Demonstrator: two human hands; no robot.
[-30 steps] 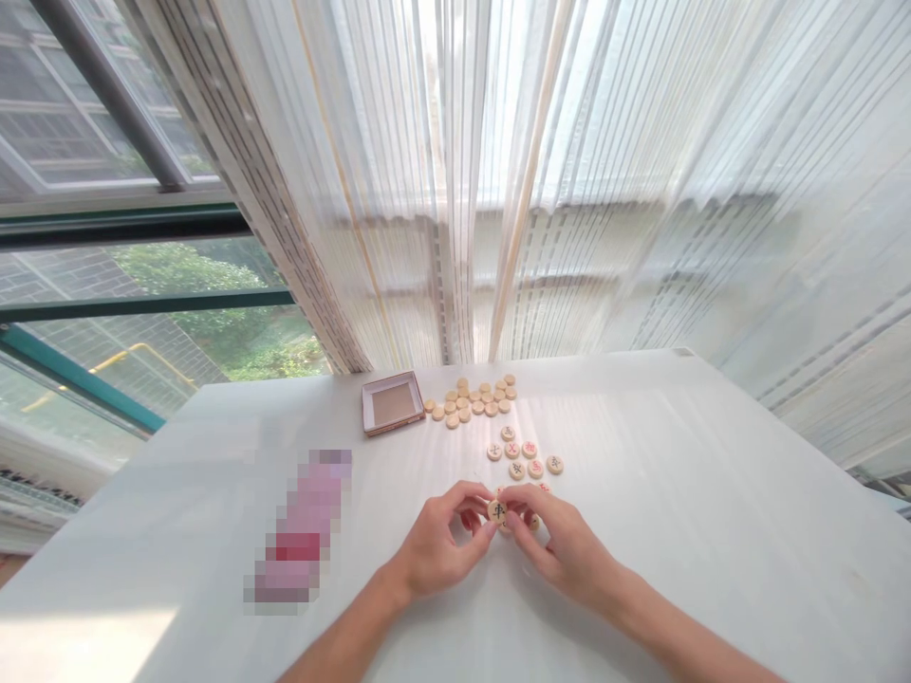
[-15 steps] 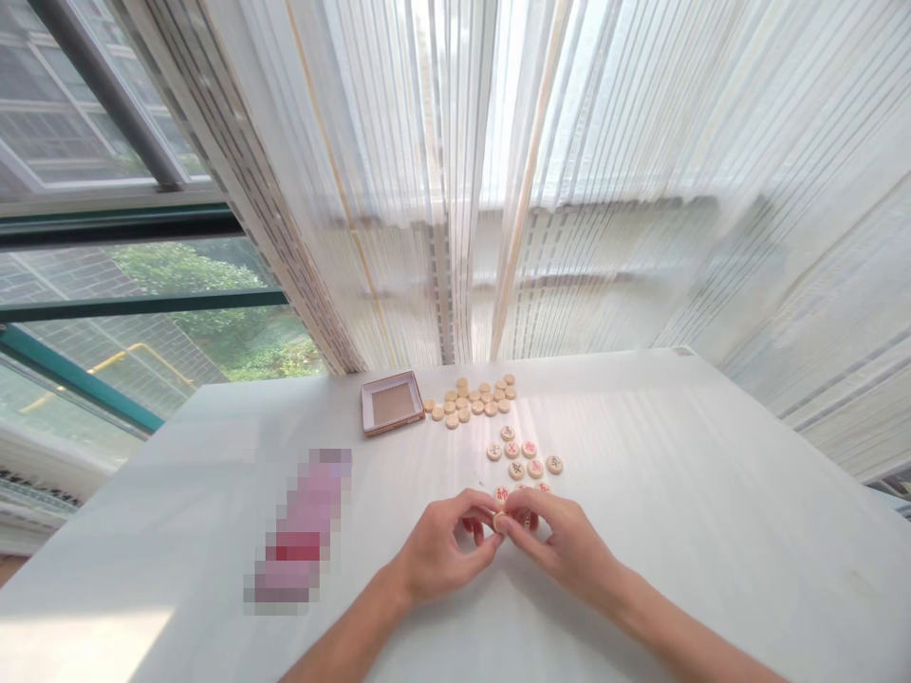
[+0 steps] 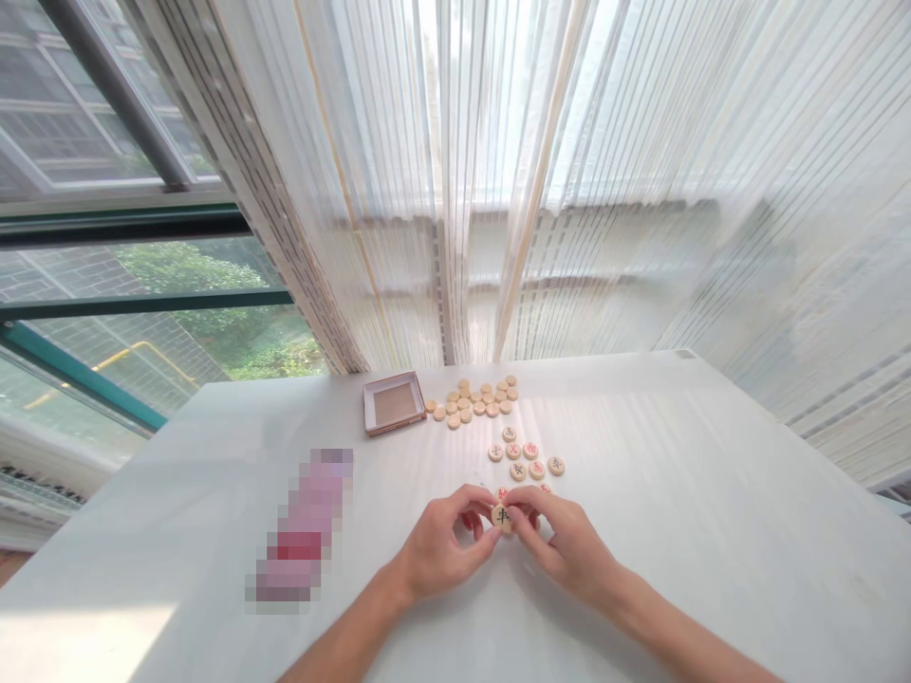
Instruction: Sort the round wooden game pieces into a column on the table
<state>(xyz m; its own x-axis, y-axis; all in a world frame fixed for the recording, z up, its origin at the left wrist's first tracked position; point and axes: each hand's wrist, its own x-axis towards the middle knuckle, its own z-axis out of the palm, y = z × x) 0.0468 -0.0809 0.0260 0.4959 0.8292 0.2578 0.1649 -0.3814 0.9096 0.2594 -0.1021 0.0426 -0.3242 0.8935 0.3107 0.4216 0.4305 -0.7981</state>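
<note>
Both hands meet over the white table (image 3: pixel 712 493) near its front. My left hand (image 3: pixel 445 545) and my right hand (image 3: pixel 562 541) pinch one round wooden chess piece (image 3: pixel 501 516) between their fingertips; its face with a black character is turned up toward me. Just beyond the fingers lie several face-up pieces (image 3: pixel 525 457) with red and black characters. Some more pieces are partly hidden under my right hand.
A cluster of several blank-side-up wooden pieces (image 3: pixel 475 402) lies farther back, beside a shallow open square box (image 3: pixel 394 404). A blurred pink object (image 3: pixel 303 531) lies left of my hands. Sheer curtains and a window stand behind the table's far edge.
The piece was held with its face up, then turned edge-on half a second ago, and now shows its black character again. The hands stayed in place.
</note>
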